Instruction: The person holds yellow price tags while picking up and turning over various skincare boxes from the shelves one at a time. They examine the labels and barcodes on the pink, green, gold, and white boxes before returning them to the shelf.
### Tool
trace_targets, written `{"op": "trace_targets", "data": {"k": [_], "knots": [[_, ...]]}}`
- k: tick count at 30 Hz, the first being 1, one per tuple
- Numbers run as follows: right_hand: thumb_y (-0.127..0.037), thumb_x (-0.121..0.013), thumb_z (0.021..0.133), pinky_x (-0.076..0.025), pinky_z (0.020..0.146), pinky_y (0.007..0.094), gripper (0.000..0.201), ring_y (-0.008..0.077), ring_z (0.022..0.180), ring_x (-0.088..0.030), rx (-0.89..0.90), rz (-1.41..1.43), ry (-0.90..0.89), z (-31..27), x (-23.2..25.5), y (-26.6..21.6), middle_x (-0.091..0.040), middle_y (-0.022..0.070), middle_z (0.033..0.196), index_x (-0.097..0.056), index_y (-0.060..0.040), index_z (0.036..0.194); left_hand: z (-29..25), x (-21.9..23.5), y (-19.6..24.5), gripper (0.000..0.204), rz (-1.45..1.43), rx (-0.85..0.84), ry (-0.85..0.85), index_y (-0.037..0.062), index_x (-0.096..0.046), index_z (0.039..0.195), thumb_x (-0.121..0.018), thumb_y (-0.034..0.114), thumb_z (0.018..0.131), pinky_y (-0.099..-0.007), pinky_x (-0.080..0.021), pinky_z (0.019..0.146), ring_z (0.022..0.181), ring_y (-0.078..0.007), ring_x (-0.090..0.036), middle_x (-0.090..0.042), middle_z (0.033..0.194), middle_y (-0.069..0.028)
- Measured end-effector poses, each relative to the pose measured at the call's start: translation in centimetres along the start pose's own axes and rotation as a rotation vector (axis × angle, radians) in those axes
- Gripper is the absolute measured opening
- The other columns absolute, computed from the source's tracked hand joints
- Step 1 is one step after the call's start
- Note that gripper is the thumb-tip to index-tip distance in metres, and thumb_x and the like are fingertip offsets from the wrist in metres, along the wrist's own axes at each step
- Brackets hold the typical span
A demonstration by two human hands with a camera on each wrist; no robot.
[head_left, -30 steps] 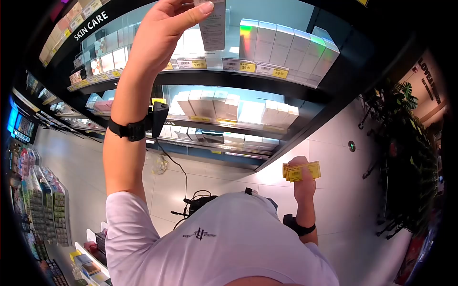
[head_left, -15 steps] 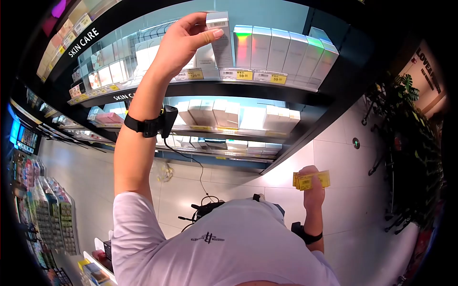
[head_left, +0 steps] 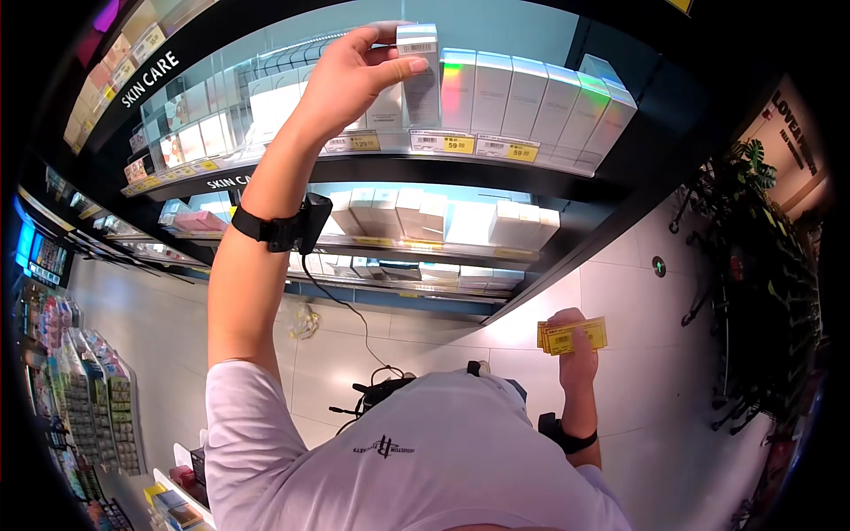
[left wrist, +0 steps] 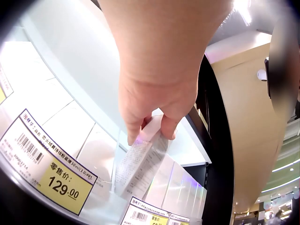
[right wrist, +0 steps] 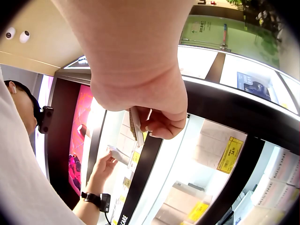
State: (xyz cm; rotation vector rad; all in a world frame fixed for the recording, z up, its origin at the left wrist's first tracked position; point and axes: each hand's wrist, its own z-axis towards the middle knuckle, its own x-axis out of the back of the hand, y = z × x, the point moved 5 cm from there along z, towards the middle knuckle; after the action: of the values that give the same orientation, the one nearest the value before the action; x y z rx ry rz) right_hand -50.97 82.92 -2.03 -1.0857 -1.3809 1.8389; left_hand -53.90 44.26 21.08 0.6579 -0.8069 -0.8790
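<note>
My left hand (head_left: 347, 87) pinches a small upright white box (head_left: 420, 92) between thumb and fingers, at the left end of a row of similar boxes (head_left: 490, 92) on the upper shelf. From the left wrist view, the left hand (left wrist: 154, 101) grips the top of the tilted-looking box (left wrist: 141, 161), whose lower end is behind the clear shelf front. Down at the right, my right hand (head_left: 575, 350) holds a fanned stack of yellow price tags (head_left: 572, 336). The right wrist view shows the right hand (right wrist: 145, 103) with the stack's edge (right wrist: 136, 126) between its fingers.
Price labels (head_left: 441, 142) line the front edge of the upper shelf. Lower shelves (head_left: 425, 250) hold more boxes. A black cable (head_left: 341, 296) hangs from the left wrist camera. Plants (head_left: 761, 265) stand at the right, and a product rack (head_left: 97, 398) at the far left.
My left hand has brought the box down from above onto the shelf row, then slightly right. The right hand, still holding the tags, has shifted slightly in view.
</note>
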Motion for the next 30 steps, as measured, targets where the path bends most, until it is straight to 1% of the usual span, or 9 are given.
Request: {"op": "trace_targets", "data": {"k": [11, 15, 17, 21, 24, 26, 28, 29, 30], "knots": [[-0.029, -0.042, 0.095, -0.042, 0.082, 0.0315, 0.034, 0.0186, 0.091, -0.051, -0.002, -0.034, -0.001, -0.4, 0.4, 0.1, -0.052, 0.0090, 0.095, -0.059, 0.0000, 0.096, -0.5, 0.6, -0.3, 0.059, 0.656, -0.062, 0.049, 0.0080, -0.064, 0.118, -0.081, 0.042, 0.073, -0.0373, -0.051, 0.086, 0.102, -0.0272, -0.062, -0.067, 0.108, -0.0123], [-0.029, -0.041, 0.095, -0.041, 0.083, 0.0316, 0.035, 0.0186, 0.092, -0.051, -0.032, -0.031, -0.033, -0.2, 0.1, 0.0, -0.053, 0.0092, 0.097, -0.060, 0.0001, 0.098, -0.5, 0.6, 0.3, 0.059, 0.717, -0.135, 0.016, 0.0082, -0.065, 0.117, -0.080, 0.044, 0.073, -0.0374, -0.051, 0.085, 0.099, -0.0265, -0.061, -0.067, 0.108, -0.0108], [-0.030, -0.041, 0.095, -0.042, 0.085, 0.0319, 0.036, 0.0189, 0.095, -0.051, -0.045, -0.028, -0.063, -0.1, -0.3, -0.2, -0.054, 0.0097, 0.101, -0.060, 0.0001, 0.101, -0.6, 0.5, 0.7, 0.057, 0.748, -0.093, -0.024, 0.0095, -0.063, 0.123, -0.080, 0.038, 0.076, -0.0286, -0.046, 0.079, 0.092, -0.0151, -0.050, -0.065, 0.108, -0.0025], [-0.031, -0.042, 0.095, -0.041, 0.094, 0.0325, 0.041, 0.0190, 0.107, -0.052, -0.124, 0.018, -0.038, 0.2, -1.0, -0.6, -0.055, 0.0114, 0.122, -0.058, 0.0009, 0.116, -0.7, 0.7, 0.6, 0.058, 0.750, -0.054, -0.028, 0.0106, -0.062, 0.124, -0.079, 0.038, 0.076, -0.0285, -0.047, 0.079, 0.093, -0.0158, -0.051, -0.065, 0.110, -0.0018], [-0.029, -0.040, 0.096, -0.042, 0.097, 0.0333, 0.042, 0.0153, 0.109, -0.052, -0.117, 0.107, -0.116, 0.5, -2.3, -1.1, -0.055, 0.0106, 0.126, -0.053, -0.0017, 0.125, -1.9, 0.6, 1.8, 0.055, 0.712, -0.081, 0.031, 0.0102, -0.063, 0.122, -0.079, 0.037, 0.077, -0.0288, -0.047, 0.078, 0.095, -0.0156, -0.052, -0.064, 0.109, -0.0021], [-0.031, -0.040, 0.096, -0.042, 0.097, 0.0331, 0.045, 0.0152, 0.108, -0.051, -0.104, 0.092, -0.154, 0.8, -2.8, -1.1, -0.054, 0.0100, 0.126, -0.052, -0.0013, 0.127, -4.7, 0.7, 5.0, 0.048, 0.825, -0.266, 0.242, 0.0072, -0.063, 0.118, -0.078, 0.031, 0.079, -0.0275, -0.047, 0.076, 0.095, -0.0142, -0.054, -0.064, 0.109, -0.0045], [-0.035, -0.040, 0.094, -0.039, 0.099, 0.0325, 0.050, 0.0148, 0.107, -0.047, -0.087, 0.072, -0.195, 1.0, -4.1, -1.3, -0.052, 0.0083, 0.125, -0.050, -0.0037, 0.133, -8.4, -0.3, 6.0, 0.041, 0.540, -0.155, 0.275, 0.0041, -0.065, 0.110, -0.077, 0.029, 0.080, -0.0289, -0.051, 0.072, 0.082, -0.0172, -0.060, -0.066, 0.097, -0.0074], [-0.035, -0.040, 0.094, -0.039, 0.099, 0.0325, 0.050, 0.0148, 0.107, -0.047, -0.084, 0.073, -0.189, 1.2, -4.6, -1.1, -0.052, 0.0083, 0.125, -0.050, -0.0037, 0.133, -10.9, -2.1, 5.2, 0.031, 0.205, 0.083, 0.219, 0.0037, -0.067, 0.104, -0.075, 0.024, 0.082, -0.0250, -0.049, 0.064, 0.072, -0.0115, -0.059, -0.067, 0.088, -0.0051], [-0.035, -0.040, 0.094, -0.038, 0.099, 0.0324, 0.050, 0.0150, 0.108, -0.047, -0.064, 0.089, -0.204, 1.3, -5.3, -0.9, -0.051, 0.0081, 0.126, -0.051, -0.0054, 0.133, -12.9, -4.2, 4.7, 0.027, 0.139, 0.045, 0.074, 0.0036, -0.068, 0.100, -0.075, 0.023, 0.083, -0.0234, -0.048, 0.060, 0.064, -0.0080, -0.058, -0.066, 0.080, -0.0037]]}}
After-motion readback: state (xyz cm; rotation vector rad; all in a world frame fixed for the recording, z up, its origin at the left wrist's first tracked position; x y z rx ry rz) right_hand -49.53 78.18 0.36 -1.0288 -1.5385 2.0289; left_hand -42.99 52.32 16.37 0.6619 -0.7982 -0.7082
